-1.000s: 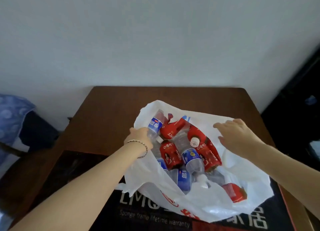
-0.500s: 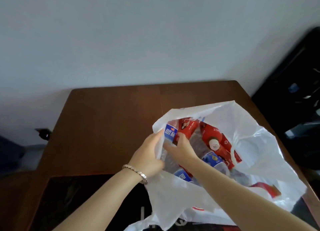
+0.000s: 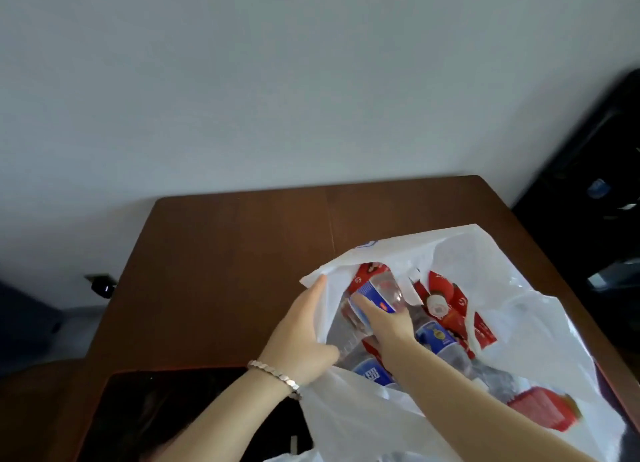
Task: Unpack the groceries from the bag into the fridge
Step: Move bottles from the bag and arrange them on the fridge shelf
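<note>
A second ago the right hand (image 3: 384, 323) lay flat on the far rim of the thin white plastic bag (image 3: 519, 323) and the left hand (image 3: 301, 337) was on the bottle. Now they have swapped jobs. The right hand's grip is clenched round a clear plastic water bottle with a blue label (image 3: 379, 293), whose end is tipped up out of the heap at the upper-left mouth of the bag. The left hand's grip pinches the bag's left rim between thumb and fingers and holds the film back from the opening. I judge this to be a bottle on its way out: grasped, but not yet clear of the bag. I cannot make out the fridge anywhere in the frame.

The rest of the load, red-labelled bottles (image 3: 445, 297) and more blue-labelled ones (image 3: 433, 337), lies packed in the bag right of centre, touching the lifted bottle.

The bag sits on the brown wooden table (image 3: 225, 271) toward the lower right of the frame, and its right side sags near the table's right edge. Left of the bag, open wood runs to the left and far edges, with a black mat (image 3: 173, 409) at lower left. Dark furniture (image 3: 609, 170) stands at the upper right. The easy way out looks to be up and left through the held mouth, though the loose flap above the bottle could snag it.
</note>
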{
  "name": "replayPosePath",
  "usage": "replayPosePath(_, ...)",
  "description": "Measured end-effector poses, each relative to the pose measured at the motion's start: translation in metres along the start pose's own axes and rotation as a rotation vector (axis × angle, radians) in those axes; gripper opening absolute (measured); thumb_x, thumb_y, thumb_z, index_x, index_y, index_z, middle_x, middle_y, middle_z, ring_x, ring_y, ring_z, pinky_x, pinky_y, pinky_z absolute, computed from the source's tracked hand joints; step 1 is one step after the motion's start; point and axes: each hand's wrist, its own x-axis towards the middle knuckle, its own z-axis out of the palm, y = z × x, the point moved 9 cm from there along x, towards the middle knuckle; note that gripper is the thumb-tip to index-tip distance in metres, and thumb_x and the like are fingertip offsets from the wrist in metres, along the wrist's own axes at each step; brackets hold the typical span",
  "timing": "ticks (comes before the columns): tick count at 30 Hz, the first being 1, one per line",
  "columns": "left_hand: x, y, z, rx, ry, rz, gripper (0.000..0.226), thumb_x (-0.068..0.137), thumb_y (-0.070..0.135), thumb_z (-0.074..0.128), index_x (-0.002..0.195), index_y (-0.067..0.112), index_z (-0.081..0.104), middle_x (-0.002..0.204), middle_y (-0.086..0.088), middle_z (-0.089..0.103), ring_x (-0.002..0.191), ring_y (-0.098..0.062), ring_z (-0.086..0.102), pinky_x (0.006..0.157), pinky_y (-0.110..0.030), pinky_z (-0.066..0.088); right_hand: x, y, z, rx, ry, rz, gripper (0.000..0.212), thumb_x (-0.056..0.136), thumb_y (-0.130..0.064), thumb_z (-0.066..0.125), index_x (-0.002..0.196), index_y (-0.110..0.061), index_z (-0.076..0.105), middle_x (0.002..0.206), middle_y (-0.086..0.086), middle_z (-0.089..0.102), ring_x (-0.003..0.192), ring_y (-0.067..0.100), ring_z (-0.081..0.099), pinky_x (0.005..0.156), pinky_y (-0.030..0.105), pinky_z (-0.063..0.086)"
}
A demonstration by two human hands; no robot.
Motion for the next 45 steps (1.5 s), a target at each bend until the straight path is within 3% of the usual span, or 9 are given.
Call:
replayPosePath(5, -0.006, -0.003, 0.004, -0.025, 0.053, -0.074, 0.087, 0.082, 0.002, 0.059, 0.148, 0.031, 0.01, 0.154, 0.01, 0.017, 0.141, -0.012, 0.022, 0.108, -0.027, 0.028, -0.041, -0.003, -0.071, 0.066, -0.032, -0.254, 0.064, 0.065, -0.024, 0.083, 0.117, -0.026, 0.046, 0.104, -0.005, 0.059, 0.088, 0.012, 0.057, 0.076, 0.029, 0.051)
replayPosePath(10, -0.018, 0.013, 0.016, 0.131, 0.069, -0.125, 0.077, 0.088, 0.016, 0.059, 0.147, 0.026, 0.012, 0.152, 0.005, 0.023, 0.135, -0.015, 0.034, 0.102, -0.026, 0.038, -0.095, -0.043, -0.158, -0.159, 0.122, -0.614, 0.078, 0.048, -0.016, 0.091, 0.115, -0.025, 0.051, 0.099, -0.01, 0.06, 0.091, 0.013, 0.058, 0.084, 0.035, 0.049)
replayPosePath(15, -0.019, 0.027, 0.033, 0.428, 0.125, -0.133, 0.074, 0.09, 0.015, 0.056, 0.149, 0.022, 0.011, 0.157, 0.006, 0.0, 0.138, -0.018, 0.029, 0.105, -0.026, 0.037, -0.103, -0.058, -0.227, -0.321, 0.221, -0.822, 0.084, 0.046, -0.007, 0.09, 0.121, -0.013, 0.053, 0.111, 0.004, 0.061, 0.102, 0.024, 0.057, 0.092, 0.042, 0.045)
replayPosePath(23, 0.015, 0.081, 0.085, 0.75, 0.123, 0.066, 0.044, 0.094, 0.03, 0.048, 0.137, 0.028, 0.038, 0.155, 0.005, 0.014, 0.145, -0.02, 0.001, 0.117, -0.041, -0.003, -0.068, -0.04, -0.266, -0.314, 0.255, -0.801, 0.079, 0.05, -0.009, 0.089, 0.119, -0.018, 0.051, 0.108, -0.002, 0.057, 0.1, 0.021, 0.055, 0.088, 0.044, 0.049)
replayPosePath(29, 0.096, 0.083, 0.126, 0.364, -0.028, -0.044, 0.046, 0.087, 0.042, 0.056, 0.124, 0.016, 0.048, 0.124, -0.003, 0.056, 0.113, -0.022, 0.055, 0.095, -0.036, 0.048, -0.048, -0.055, -0.261, -0.314, 0.242, -0.814, 0.076, 0.053, -0.017, 0.089, 0.119, -0.019, 0.051, 0.105, -0.009, 0.054, 0.095, 0.014, 0.053, 0.084, 0.034, 0.047)
replayPosePath(33, 0.123, 0.077, 0.142, 0.378, 0.013, -0.126, 0.05, 0.083, 0.052, 0.058, 0.119, 0.019, 0.046, 0.117, -0.001, 0.061, 0.108, -0.023, 0.059, 0.092, -0.037, 0.049, -0.035, -0.057, -0.256, -0.334, 0.22, -0.799, 0.072, 0.054, -0.025, 0.088, 0.114, -0.03, 0.047, 0.104, -0.015, 0.053, 0.094, 0.01, 0.054, 0.081, 0.027, 0.045)
replayPosePath(39, 0.129, 0.086, 0.146, 0.359, 0.132, -0.043, 0.037, 0.089, 0.027, 0.059, 0.123, 0.019, 0.047, 0.118, -0.002, 0.062, 0.113, -0.023, 0.058, 0.096, -0.035, 0.047, -0.024, -0.056, -0.254, -0.371, 0.192, -0.755, 0.071, 0.055, -0.035, 0.086, 0.115, -0.034, 0.047, 0.102, -0.019, 0.052, 0.092, 0.006, 0.052, 0.081, 0.022, 0.044)
replayPosePath(43, 0.114, 0.111, 0.126, 0.297, 0.279, -0.029, 0.03, 0.088, 0.028, 0.054, 0.115, 0.015, 0.051, 0.089, -0.002, 0.061, 0.079, -0.017, 0.056, 0.06, -0.024, 0.045, -0.021, -0.053, -0.255, -0.39, 0.171, -0.732, 0.072, 0.058, -0.036, 0.085, 0.121, -0.029, 0.05, 0.103, -0.018, 0.052, 0.094, 0.006, 0.052, 0.085, 0.027, 0.048)
replayPosePath(45, 0.096, 0.132, 0.103, 0.293, 0.405, 0.014, 0.027, 0.087, 0.027, 0.052, 0.111, 0.014, 0.054, 0.092, -0.004, 0.061, 0.079, -0.019, 0.055, 0.057, -0.023, 0.035, -0.019, -0.048, -0.256, -0.418, 0.154, -0.709, 0.072, 0.059, -0.036, 0.085, 0.121, -0.029, 0.05, 0.101, -0.017, 0.052, 0.092, 0.007, 0.052, 0.085, 0.028, 0.049)
